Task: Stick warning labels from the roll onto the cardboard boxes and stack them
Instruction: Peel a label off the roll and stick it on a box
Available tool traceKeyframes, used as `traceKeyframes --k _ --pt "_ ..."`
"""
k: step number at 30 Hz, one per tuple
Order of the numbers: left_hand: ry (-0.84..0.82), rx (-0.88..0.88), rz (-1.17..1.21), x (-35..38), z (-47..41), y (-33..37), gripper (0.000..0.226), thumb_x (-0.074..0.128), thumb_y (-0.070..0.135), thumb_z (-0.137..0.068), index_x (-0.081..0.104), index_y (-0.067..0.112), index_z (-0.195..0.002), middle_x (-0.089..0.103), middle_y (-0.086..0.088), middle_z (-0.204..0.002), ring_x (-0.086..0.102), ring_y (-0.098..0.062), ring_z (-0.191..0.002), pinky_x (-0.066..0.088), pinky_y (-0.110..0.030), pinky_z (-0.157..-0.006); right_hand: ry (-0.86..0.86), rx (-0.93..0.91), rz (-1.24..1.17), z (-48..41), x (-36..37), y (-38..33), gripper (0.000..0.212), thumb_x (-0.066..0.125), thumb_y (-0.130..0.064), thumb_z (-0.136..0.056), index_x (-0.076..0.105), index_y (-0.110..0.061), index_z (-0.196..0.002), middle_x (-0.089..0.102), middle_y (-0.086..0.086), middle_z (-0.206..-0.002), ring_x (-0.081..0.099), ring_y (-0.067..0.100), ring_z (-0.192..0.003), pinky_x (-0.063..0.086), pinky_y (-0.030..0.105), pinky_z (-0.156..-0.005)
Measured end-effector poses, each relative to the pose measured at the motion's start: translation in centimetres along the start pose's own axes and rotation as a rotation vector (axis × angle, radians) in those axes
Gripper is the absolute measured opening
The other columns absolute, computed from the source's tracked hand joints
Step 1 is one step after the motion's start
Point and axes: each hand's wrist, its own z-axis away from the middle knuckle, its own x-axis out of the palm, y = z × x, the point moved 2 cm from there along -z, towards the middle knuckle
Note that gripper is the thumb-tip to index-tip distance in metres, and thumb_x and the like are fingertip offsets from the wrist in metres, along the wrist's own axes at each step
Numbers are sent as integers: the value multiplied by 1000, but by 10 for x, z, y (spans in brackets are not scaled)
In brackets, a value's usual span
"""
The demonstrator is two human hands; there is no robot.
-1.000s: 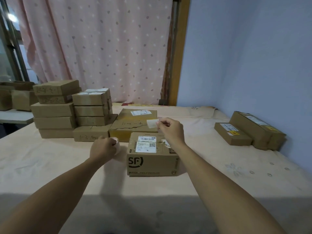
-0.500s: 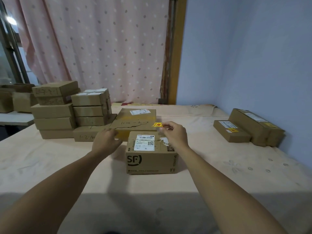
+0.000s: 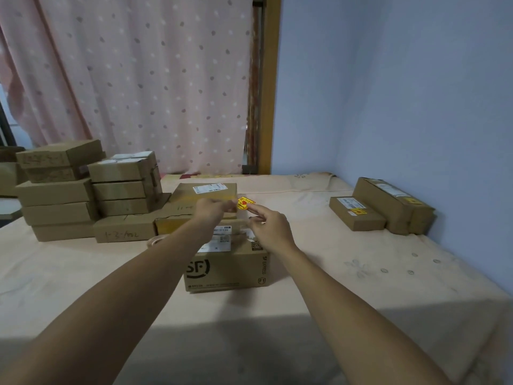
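The step in hand looks like the sticking itself: a yellow warning label [image 3: 245, 203] is held in the air between both hands, above the far edge of the SF box [image 3: 227, 269] and not yet on the cardboard. The box stands on the surface [image 3: 83, 273] straight ahead, and white shipping slips already cover part of its top.

The right hand [image 3: 270, 227] pinches the label's right edge between thumb and forefinger, its other fingers loosely curled below. The left hand [image 3: 212, 211] is curled, with its fingertips meeting the label's left edge, and seems to pinch it too (the contact is small and partly hidden, so this is a judgement). The roll [image 3: 155, 241] lies on the surface just beside the box, mostly behind the left forearm; neither hand holds it.

The next move, I judge, calls for lowering the label onto a bare patch of the top, clear of the slips and codes, one edge first, then pressing it flat. After that the box could join the two boxes [image 3: 358, 218] near the wall at the right, which already show yellow labels; the stack of boxes [image 3: 55, 190] at the left shows none from here.
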Motion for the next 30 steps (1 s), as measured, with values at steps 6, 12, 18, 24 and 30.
traceKeyframes --k 6,12,18,24,30 --pt "-75 27 -103 5 1 3 10 73 15 -91 76 6 -90 70 -3 -94 56 -21 -106 38 -37 -92 116 108 59 2 -17 18 35 58 -39 -100 62 -36 -135 73 -5 -114 64 17 -105 56 36 -88" --pt "-224 39 -290 9 1 1 14 75 18 -90 78 6 -87 73 -4 -93 56 -15 -93 43 -42 -100 30 215 -145 -5 -23 18 25 67 -38 -97 77 -18 -108 73 -7 -96 63 9 -87 47 25 -73" --pt "-211 38 -397 8 -1 -4 13 79 17 -85 78 5 -88 70 -11 -99 57 -20 -94 47 -35 -79 3 263 -133 -12 -16 19 13 74 -26 -93 77 -17 -101 72 -5 -96 62 7 -86 46 21 -68" --pt "-223 87 -587 8 -3 -17 18 77 25 -88 78 11 -99 70 -4 -97 63 -18 -93 56 -32 -79 -56 240 71 -12 -4 20 5 75 -27 -89 78 -24 -91 74 -5 -93 68 12 -91 61 36 -82" --pt "-143 206 -779 16 3 -15 26 72 28 -93 74 15 -116 69 2 -101 56 -5 -77 36 -17 -55 -44 126 378 -10 -3 9 18 66 -35 -90 77 -27 -102 73 -2 -97 66 21 -89 49 29 -66"
